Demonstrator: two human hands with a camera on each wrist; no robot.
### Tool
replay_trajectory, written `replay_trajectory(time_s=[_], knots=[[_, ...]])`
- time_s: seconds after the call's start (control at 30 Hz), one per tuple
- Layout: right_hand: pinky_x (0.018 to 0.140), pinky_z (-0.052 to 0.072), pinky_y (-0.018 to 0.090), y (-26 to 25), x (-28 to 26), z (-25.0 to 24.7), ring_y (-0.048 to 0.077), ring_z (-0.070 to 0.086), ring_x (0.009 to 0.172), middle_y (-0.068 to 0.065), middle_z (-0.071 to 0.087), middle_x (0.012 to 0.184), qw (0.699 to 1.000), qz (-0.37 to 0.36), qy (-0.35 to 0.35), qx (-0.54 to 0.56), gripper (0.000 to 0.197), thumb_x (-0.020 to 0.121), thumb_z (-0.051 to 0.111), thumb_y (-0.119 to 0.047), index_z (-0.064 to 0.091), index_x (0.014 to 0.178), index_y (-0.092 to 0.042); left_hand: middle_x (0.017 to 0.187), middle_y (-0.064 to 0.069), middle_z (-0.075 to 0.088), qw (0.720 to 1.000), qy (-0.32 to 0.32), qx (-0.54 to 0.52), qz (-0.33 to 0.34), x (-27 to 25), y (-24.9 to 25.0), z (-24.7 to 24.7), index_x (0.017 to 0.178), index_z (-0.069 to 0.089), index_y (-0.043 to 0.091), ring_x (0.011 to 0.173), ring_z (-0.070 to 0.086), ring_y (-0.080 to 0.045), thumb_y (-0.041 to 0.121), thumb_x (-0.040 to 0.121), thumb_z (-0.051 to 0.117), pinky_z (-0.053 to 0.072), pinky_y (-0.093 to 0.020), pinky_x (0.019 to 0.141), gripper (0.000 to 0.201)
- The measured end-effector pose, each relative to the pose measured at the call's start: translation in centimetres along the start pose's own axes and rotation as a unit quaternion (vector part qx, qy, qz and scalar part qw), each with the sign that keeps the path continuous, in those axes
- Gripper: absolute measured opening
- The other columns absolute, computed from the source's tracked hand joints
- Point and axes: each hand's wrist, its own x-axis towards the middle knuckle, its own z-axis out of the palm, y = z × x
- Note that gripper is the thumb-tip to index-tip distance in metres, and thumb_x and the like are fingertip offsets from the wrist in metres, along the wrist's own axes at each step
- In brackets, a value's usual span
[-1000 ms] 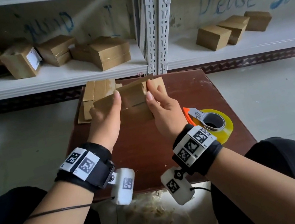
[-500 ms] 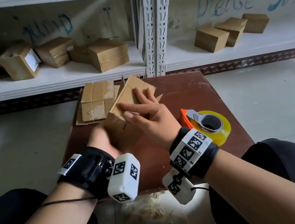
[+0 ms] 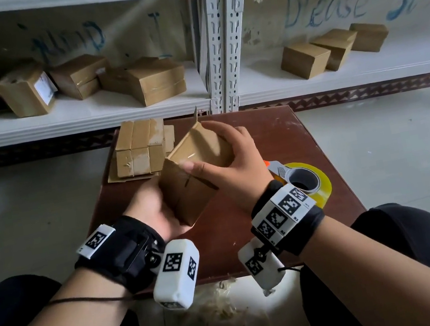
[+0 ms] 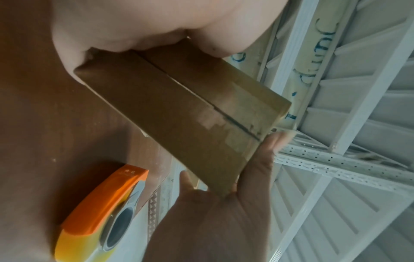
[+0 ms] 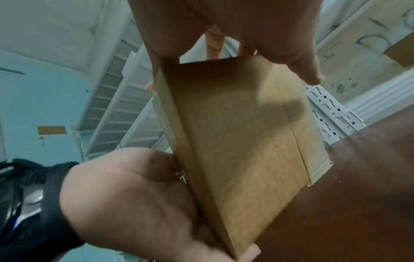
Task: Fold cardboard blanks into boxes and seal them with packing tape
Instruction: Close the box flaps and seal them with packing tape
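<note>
A small brown cardboard box (image 3: 195,172) is held tilted above the brown table (image 3: 275,137), between both hands. My left hand (image 3: 153,211) cups its near left end from below. My right hand (image 3: 233,159) grips it from the right, thumb on the front edge and fingers curled over the far side. In the left wrist view the box (image 4: 179,109) shows two flaps meeting at a seam with a shiny patch, and the right hand (image 4: 224,212) holds its far end. In the right wrist view the box (image 5: 235,133) rests in the left palm (image 5: 134,195).
A tape dispenser (image 3: 304,184) with an orange handle and a yellow roll lies on the table just right of my right wrist. A stack of flat blanks (image 3: 140,153) sits at the table's far left. White shelves (image 3: 79,115) behind hold several finished boxes. Scraps litter the floor.
The flat blank that both hands held up has been opened into a box shape and tilted. My left hand dropped under its near end, and my right hand moved over its top.
</note>
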Motion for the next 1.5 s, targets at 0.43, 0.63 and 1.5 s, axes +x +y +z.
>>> replay_trajectory(time_s=[0.43, 0.63, 1.5], knots=[[0.092, 0.04, 0.014, 1.1, 0.3, 0.8, 0.009, 0.05, 0.116, -0.006, 0.057, 0.128, 0.997, 0.021, -0.058, -0.046, 0.089, 0.078, 0.077, -0.068, 0.047, 0.154, -0.035, 0.099, -0.014, 0.08, 0.996, 0.077, 0.048, 0.025, 1.8, -0.4, -1.1, 0.11, 0.078, 0.015, 0.084, 0.079, -0.031, 0.045, 0.095, 0.061, 0.061, -0.041, 0.067, 0.038], [0.093, 0.058, 0.039, 2.1, 1.2, 0.7, 0.013, 0.071, 0.103, -0.001, 0.078, 0.11, 0.998, 0.041, 0.039, -0.014, 0.046, 0.088, 0.074, -0.06, 0.075, 0.125, -0.035, 0.106, -0.01, 0.079, 0.993, 0.103, 0.047, 0.012, 2.6, -0.9, -1.4, 0.119, 0.076, 0.021, 0.099, 0.076, -0.032, 0.052, 0.088, 0.058, 0.058, -0.05, 0.089, 0.047], [0.107, 0.051, 0.052, 3.7, 1.2, 2.5, 0.022, 0.067, 0.116, 0.0, 0.073, 0.119, 0.966, 0.235, 0.034, 0.105, 0.063, 0.091, 0.031, -0.072, 0.068, 0.12, -0.03, 0.153, 0.008, 0.052, 0.769, 0.163, 0.396, 0.475, -1.8, 0.8, -1.4, 0.154, 0.042, 0.028, 0.141, 0.047, -0.007, 0.089, 0.061, 0.075, 0.042, -0.039, 0.117, 0.117]])
